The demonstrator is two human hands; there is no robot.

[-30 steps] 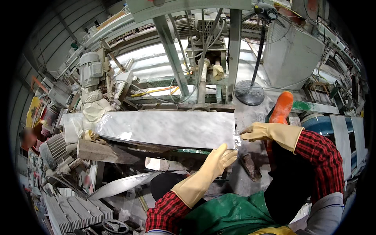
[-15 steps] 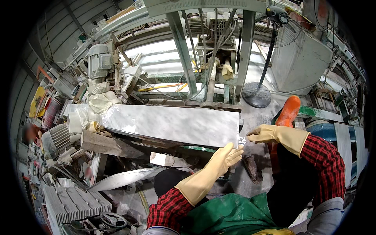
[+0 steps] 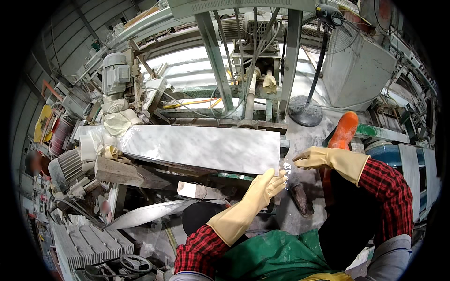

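The long, grey-and-white marbled stone slab (image 3: 201,149) lies flat across the person's front, with pale crumpled cloth wrappings (image 3: 119,122) at its left end. At the slab's near right corner is the left hand in a cream rubber glove (image 3: 260,191), fingers extended and thumb up by the edge, though I cannot tell whether it touches; beyond the slab's right end, the cream-gloved right hand (image 3: 317,158) hovers with loosely bent fingers, grasping nothing visible.

Left hand (image 3: 263,189) sits at the near right corner of the stone slab (image 3: 201,147) — right hand (image 3: 319,158) beyond that end. Behind: electric motor (image 3: 115,75) left, pedestal fan (image 3: 319,62) right.
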